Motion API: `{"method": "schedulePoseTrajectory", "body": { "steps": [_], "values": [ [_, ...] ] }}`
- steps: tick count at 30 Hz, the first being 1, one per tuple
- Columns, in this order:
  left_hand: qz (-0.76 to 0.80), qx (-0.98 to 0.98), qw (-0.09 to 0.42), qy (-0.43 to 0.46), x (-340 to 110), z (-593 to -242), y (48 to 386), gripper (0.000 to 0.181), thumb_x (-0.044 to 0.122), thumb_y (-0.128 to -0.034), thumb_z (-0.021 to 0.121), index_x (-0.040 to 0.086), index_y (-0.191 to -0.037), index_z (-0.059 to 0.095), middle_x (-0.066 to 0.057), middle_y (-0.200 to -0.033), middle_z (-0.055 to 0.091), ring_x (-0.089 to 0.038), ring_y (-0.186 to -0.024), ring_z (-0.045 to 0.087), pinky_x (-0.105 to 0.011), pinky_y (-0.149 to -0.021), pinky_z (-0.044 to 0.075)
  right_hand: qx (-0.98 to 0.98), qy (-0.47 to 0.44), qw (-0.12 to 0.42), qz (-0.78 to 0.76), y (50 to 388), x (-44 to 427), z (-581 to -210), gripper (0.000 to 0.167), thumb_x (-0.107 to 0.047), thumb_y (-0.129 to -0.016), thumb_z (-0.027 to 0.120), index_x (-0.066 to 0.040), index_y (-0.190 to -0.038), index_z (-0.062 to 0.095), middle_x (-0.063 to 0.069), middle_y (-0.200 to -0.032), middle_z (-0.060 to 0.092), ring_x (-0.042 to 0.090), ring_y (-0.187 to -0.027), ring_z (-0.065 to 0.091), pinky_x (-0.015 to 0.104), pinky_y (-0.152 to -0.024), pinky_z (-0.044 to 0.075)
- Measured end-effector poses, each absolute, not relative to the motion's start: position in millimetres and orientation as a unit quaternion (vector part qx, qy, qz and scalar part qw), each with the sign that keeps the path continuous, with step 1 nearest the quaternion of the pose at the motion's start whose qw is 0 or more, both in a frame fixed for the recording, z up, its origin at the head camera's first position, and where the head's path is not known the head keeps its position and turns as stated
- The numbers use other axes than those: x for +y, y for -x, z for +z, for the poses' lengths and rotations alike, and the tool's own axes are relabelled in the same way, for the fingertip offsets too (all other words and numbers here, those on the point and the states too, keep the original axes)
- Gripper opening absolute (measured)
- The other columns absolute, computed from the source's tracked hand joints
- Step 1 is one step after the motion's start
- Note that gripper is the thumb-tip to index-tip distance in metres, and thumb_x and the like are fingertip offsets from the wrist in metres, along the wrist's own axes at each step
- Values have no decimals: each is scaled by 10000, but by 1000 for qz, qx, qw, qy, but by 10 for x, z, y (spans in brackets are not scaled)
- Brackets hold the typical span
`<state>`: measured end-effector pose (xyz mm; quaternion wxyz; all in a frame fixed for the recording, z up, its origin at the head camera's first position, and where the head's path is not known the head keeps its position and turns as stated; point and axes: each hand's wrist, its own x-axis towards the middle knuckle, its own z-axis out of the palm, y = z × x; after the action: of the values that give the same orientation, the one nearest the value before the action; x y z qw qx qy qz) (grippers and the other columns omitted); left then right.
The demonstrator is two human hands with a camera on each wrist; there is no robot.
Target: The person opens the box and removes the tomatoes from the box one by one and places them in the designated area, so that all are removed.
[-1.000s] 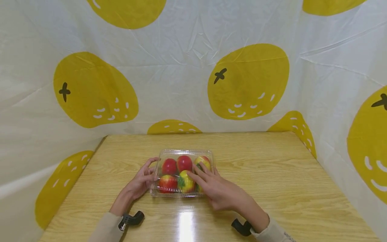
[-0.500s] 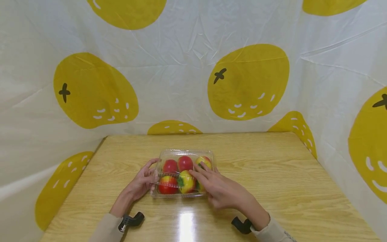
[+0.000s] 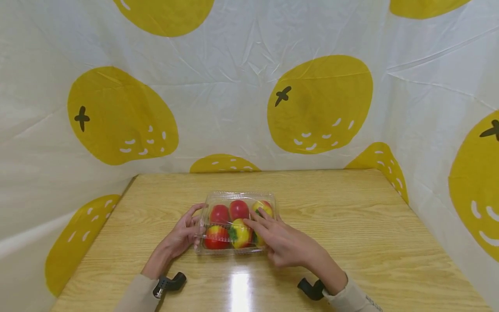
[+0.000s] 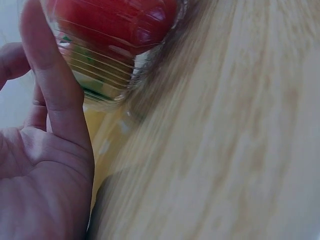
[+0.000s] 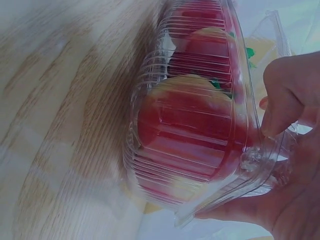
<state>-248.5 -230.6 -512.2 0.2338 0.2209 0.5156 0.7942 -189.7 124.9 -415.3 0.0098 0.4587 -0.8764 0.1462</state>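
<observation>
A clear plastic clamshell fruit box (image 3: 238, 198) with its lid down lies on the table, holding several red and yellow apples (image 3: 239, 210). At its left side my left hand (image 3: 180, 237) holds the edge, one finger reaching the back corner; the left wrist view shows the thumb (image 4: 52, 80) along the ribbed wall. My right hand (image 3: 286, 246) grips the front right corner, with two fingers spread over the lid. In the right wrist view, a bent digit (image 5: 285, 95) touches the rim and another finger reaches along the end. The hand hides part of the right-side fruit.
The wooden table (image 3: 343, 208) stretches around the box on all sides. A white curtain (image 3: 226, 121) printed with large yellow fruit stands behind it and along both sides. Black wrist mounts (image 3: 171, 282) sit below both hands.
The box has shifted very slightly to the right, with the right hand's fingertips moving along with it. Otherwise both hands keep their places, and the lid stays down.
</observation>
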Motion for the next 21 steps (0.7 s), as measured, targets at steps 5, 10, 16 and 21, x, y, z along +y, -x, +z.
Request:
{"method": "schedulePoseTrajectory", "body": {
  "steps": [5,10,16,21],
  "values": [
    [793,518,231,-223,-2306,-5127,2487,651,-112,-997,449,189,-1537,242,26,-1079,674,-68,-601,684,-234,-526,594,-872,-467,24,147,1906,1266,-4167,922,79,-759,640,-43,-1607,296,301,-1668,222,500,-1526,268,753,-1098,362],
    [789,528,224,-220,-2318,-5129,2475,665,-104,-980,488,181,-1533,252,24,-1066,673,-66,-611,673,-220,-514,579,-867,-473,38,152,1913,1281,-4162,905,59,-740,656,-34,-1584,343,286,-1628,342,476,-1498,358,665,-1106,435],
    [786,536,216,-221,-2335,-5122,2481,668,-120,-967,478,194,-1526,292,30,-1038,651,-52,-680,649,-195,-521,554,-871,-464,51,154,1920,1302,-4109,883,39,-731,668,-58,-1565,397,214,-1605,428,439,-1494,395,542,-1107,494],
    [785,533,225,-223,-2334,-5119,2484,650,-100,-987,477,213,-1523,286,42,-994,638,-48,-643,648,-231,-515,581,-874,-458,40,155,1905,1299,-4096,877,28,-740,663,-77,-1570,401,205,-1646,364,426,-1507,379,569,-1110,482]
  ]
}}
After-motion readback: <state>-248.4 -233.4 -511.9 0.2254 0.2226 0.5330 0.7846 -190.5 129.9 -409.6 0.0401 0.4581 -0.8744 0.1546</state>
